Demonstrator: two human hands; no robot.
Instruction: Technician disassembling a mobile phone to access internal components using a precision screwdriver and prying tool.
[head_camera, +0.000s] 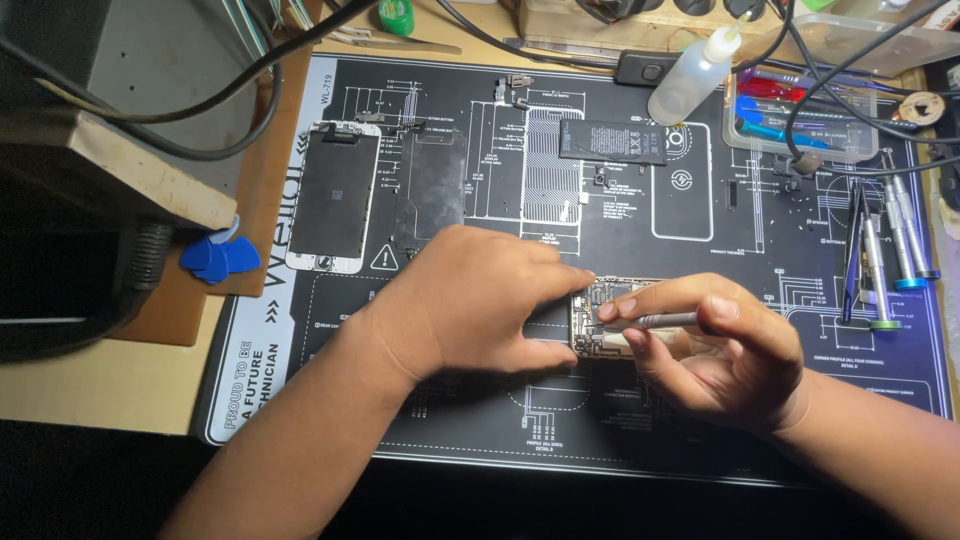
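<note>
While hands steady it, opened phone (612, 300) shows circuitry.

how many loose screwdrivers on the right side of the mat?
3 at least: a blue-tipped screwdriver outermost, a second blue-tipped one beside it, and a green-tipped screwdriver inward. Others may hide in the clear tray. The right hand holds a separate tool.

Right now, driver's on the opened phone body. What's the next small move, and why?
Probably turn the slim grey metal screwdriver in place. Its tip sits on the exposed internals of the opened phone body, the right hand pinches it, and the left hand pins the body to the black printed work mat.
</note>
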